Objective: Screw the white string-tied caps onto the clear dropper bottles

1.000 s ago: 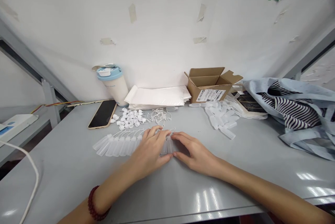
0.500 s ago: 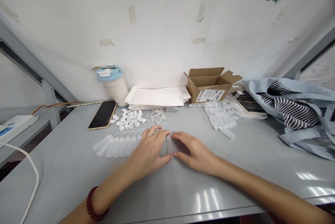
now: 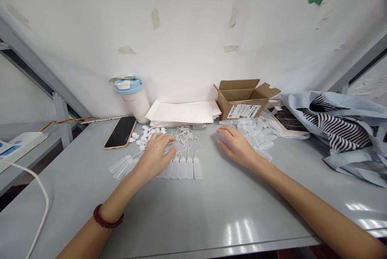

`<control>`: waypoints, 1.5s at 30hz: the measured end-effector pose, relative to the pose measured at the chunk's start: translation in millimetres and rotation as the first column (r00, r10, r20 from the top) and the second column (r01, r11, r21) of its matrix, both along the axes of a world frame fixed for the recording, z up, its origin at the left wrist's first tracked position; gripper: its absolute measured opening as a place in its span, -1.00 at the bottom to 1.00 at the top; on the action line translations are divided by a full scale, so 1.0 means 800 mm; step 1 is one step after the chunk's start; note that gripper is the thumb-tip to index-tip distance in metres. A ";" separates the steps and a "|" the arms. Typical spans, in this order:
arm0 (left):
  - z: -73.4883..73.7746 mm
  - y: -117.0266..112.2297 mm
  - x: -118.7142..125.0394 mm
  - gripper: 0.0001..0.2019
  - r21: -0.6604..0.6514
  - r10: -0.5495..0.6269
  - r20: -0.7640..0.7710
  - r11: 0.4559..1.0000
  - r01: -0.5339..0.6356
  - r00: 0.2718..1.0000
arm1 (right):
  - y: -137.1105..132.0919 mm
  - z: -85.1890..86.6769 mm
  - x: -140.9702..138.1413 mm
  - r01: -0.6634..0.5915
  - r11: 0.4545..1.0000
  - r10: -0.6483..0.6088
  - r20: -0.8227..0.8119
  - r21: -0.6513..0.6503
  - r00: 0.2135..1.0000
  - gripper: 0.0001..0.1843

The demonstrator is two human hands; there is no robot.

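Observation:
A row of clear flat plastic tubes (image 3: 197,169) lies on the grey table, each with a thin white string loop at its top. My left hand (image 3: 156,152) hovers over this row, its fingers apart, close to a heap of small white caps (image 3: 142,143). Beside the caps is a tangle of white strings (image 3: 185,134). Farther right, my right hand (image 3: 237,146) is held with thumb and fingers apart and nothing visible between them. It is nearest a pile of loose clear tubes (image 3: 266,140), partly hidden behind the hand.
A phone (image 3: 121,132) and a blue-lidded cup (image 3: 134,99) stand at the back left. White envelopes (image 3: 184,113) lie by the wall, next to an open cardboard box (image 3: 238,98). A light blue cloth bag (image 3: 363,107) occupies the right side. A white cable (image 3: 45,198) hangs at left.
Both hands have left the right end of the tube row. My left hand moved left and up toward the caps; my right hand moved right toward the loose tubes. The end tube is uncovered.

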State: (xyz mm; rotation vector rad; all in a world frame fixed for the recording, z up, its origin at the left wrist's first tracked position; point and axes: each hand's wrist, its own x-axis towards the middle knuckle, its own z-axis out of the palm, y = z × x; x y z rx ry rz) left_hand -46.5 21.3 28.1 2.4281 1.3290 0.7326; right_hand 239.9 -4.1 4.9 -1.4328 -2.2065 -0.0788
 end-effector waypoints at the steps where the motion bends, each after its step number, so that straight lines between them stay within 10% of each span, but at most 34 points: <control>1: -0.002 0.003 -0.001 -0.81 0.012 0.003 -0.007 1.000 -0.003 1.000 | 0.006 -0.001 0.005 0.023 0.999 -0.024 0.061 0.027 0.998 -0.68; 11: -0.009 0.007 0.013 -0.70 0.062 -0.134 -0.176 0.987 0.147 0.975 | 0.034 -0.017 0.025 0.182 0.981 -0.195 0.360 0.070 0.912 -0.61; 45: -0.008 0.011 0.014 -0.68 0.043 -0.133 -0.243 0.988 0.148 0.961 | 0.039 -0.016 0.033 0.201 0.979 -0.202 0.285 0.034 0.937 -0.66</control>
